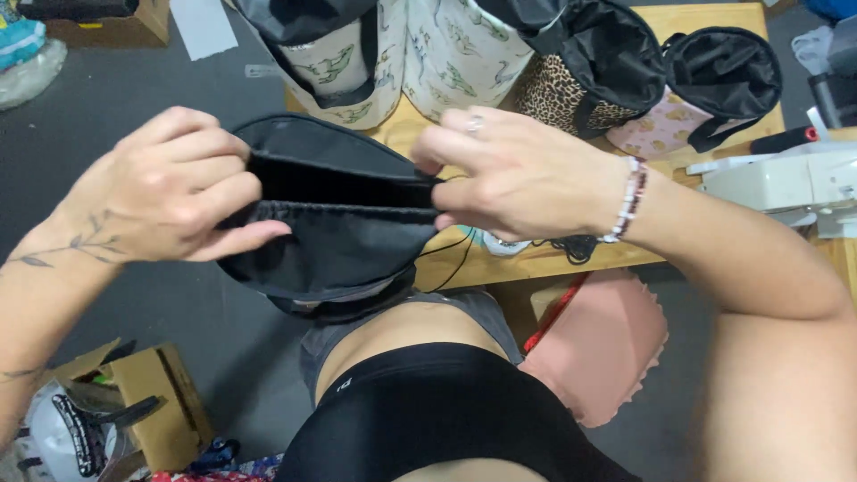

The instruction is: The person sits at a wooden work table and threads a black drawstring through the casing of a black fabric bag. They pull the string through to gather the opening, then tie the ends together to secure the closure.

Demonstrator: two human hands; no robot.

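Both the left hand (pixel 165 183) and right hand (pixel 513 174) grip the black fabric pouch (pixel 335 219), spreading its gathered mouth; next calls for steady, even tension.

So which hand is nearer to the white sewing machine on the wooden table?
Right. The right hand pinches the black fabric pouch at its right edge, on the side of the white sewing machine. The left hand grips the pouch's far left edge, farther away.

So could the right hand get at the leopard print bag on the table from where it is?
Probably yes: the right hand sits just in front of the leopard print bag with nothing between, but it is pinching the black fabric pouch.
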